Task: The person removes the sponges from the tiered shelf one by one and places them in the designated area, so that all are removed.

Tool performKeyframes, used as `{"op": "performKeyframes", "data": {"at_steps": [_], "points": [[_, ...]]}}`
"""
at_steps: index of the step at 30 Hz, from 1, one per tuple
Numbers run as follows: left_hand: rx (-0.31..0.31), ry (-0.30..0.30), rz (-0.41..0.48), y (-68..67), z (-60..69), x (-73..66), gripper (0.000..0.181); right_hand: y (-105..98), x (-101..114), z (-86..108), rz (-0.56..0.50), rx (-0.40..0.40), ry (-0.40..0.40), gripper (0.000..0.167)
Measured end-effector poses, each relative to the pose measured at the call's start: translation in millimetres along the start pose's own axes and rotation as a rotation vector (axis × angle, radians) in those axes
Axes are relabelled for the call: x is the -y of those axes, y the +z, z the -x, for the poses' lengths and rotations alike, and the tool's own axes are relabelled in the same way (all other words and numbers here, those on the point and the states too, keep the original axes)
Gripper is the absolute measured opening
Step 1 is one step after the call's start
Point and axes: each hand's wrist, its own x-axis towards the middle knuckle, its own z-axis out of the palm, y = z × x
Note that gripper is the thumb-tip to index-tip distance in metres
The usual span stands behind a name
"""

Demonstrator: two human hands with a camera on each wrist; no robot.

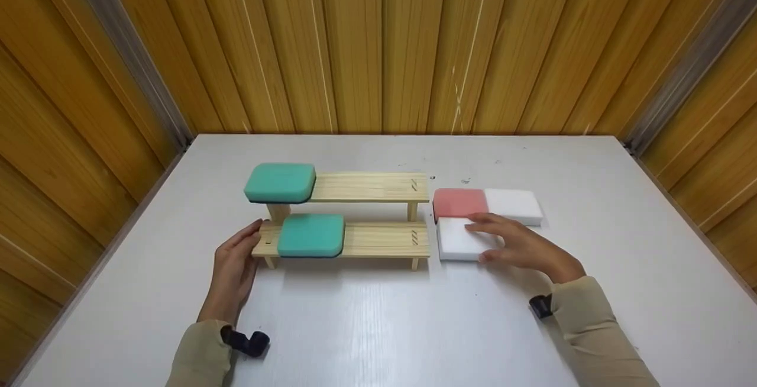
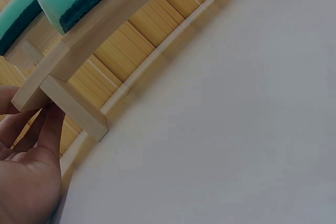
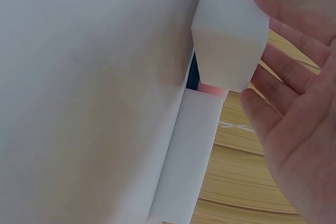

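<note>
A two-tier wooden rack (image 1: 378, 240) stands on the table, with one green sponge (image 1: 281, 182) at the left of the upper shelf and another (image 1: 311, 235) on the lower shelf. My left hand (image 1: 233, 268) holds the lower shelf's left end; in the left wrist view the fingers (image 2: 50, 129) are under the board (image 2: 39, 85). My right hand (image 1: 523, 245) is at the near white sponge (image 1: 461, 239), fingers over its top and thumb at its near right corner. In the right wrist view, thumb and fingers lie along that white block (image 3: 231, 30), not curled tightly.
Behind the near white sponge lies a pink sponge (image 1: 459, 202), touching a second white sponge (image 1: 513, 206) on its right. The white table (image 1: 366, 328) ends at a wood-patterned wall (image 1: 355, 50) at the back, with similar walls at both sides.
</note>
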Motion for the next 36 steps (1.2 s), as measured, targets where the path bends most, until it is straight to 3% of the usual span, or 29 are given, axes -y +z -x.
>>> {"op": "performKeyframes", "data": {"at_steps": [18, 36], "points": [[0.018, -0.005, 0.021, 1.0, -0.6, -0.3, 0.048, 1.2, -1.8, 2.9, -0.069, 0.012, 0.036, 0.058], [0.011, 0.014, 0.018, -0.6, 0.7, 0.9, 0.048, 2.6, -1.4, 0.7, -0.062, 0.025, 0.029, 0.058]]}}
